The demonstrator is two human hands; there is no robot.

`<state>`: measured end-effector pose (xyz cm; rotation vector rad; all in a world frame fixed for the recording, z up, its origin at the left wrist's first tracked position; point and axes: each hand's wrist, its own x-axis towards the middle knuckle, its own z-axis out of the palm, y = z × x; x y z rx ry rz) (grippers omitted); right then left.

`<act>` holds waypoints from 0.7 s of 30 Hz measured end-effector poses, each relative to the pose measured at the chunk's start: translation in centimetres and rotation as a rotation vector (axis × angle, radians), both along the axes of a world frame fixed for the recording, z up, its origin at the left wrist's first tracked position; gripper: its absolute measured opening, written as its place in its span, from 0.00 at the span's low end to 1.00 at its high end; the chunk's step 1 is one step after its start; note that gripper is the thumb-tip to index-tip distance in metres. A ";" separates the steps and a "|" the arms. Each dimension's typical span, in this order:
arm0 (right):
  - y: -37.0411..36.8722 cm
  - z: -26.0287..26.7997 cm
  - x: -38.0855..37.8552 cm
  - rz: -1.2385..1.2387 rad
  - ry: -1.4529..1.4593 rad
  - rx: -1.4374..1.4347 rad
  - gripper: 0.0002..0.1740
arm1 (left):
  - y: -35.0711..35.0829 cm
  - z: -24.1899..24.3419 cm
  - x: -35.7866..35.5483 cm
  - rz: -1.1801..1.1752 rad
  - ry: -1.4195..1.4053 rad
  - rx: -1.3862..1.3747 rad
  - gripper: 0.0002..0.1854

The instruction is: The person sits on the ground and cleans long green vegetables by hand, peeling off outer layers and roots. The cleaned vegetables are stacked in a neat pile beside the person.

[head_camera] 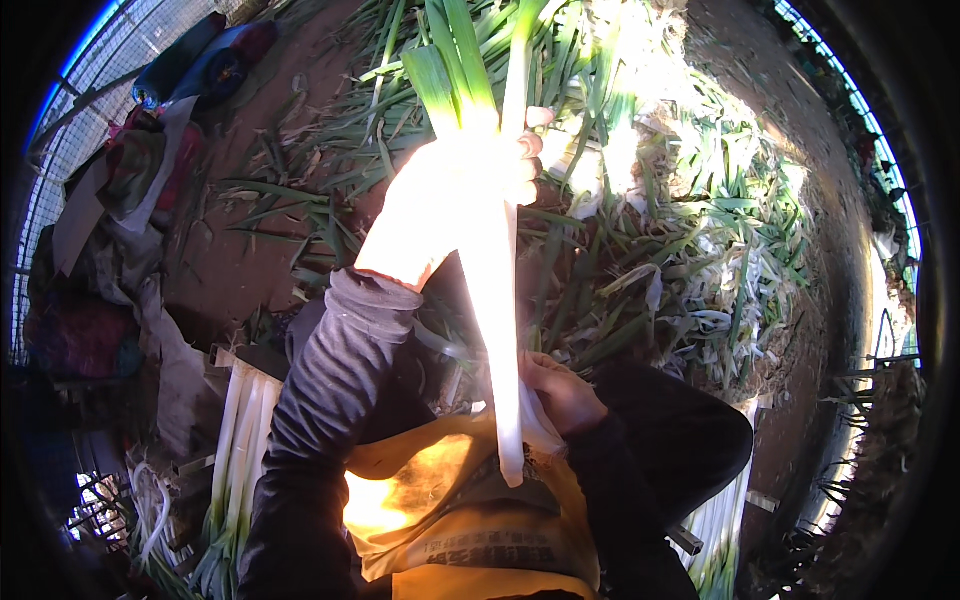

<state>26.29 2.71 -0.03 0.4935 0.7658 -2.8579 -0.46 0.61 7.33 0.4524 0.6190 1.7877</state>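
Note:
My left hand (469,176), washed out by bright sun, is closed around the upper stalk of a leek or large green onion (504,360). Green leaves (465,67) rise above the fist, and the white shaft runs down toward my lap. Beside the lower shaft, my right hand (562,394) has its fingers closed on a thin whitish outer layer (541,429) that hangs with some roots near the bottom end. A yellow apron (420,465) bearing writing covers my lap.
Loose green leaves and pale peelings (742,285) litter the brown ground (225,277). Bundled white stalks lie at lower left (244,435) and lower right (724,525). Cloth and rolled sacks (135,172) lie near the mesh wall at left.

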 end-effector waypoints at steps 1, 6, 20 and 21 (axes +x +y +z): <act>-0.1 0.3 -0.1 -0.035 -0.021 -0.029 0.19 | 0.0 0.3 -0.1 -0.054 0.037 0.089 0.33; -0.7 1.6 -0.6 -0.141 -0.174 0.033 0.19 | 0.2 1.5 -0.4 -0.147 0.006 0.281 0.41; -0.1 -0.2 0.0 -0.195 -0.205 -0.007 0.19 | -1.8 1.6 -1.6 -0.061 0.244 0.288 0.32; -0.2 0.2 -0.1 -0.121 -0.168 0.030 0.20 | -1.9 1.5 -1.5 -0.053 0.243 0.300 0.31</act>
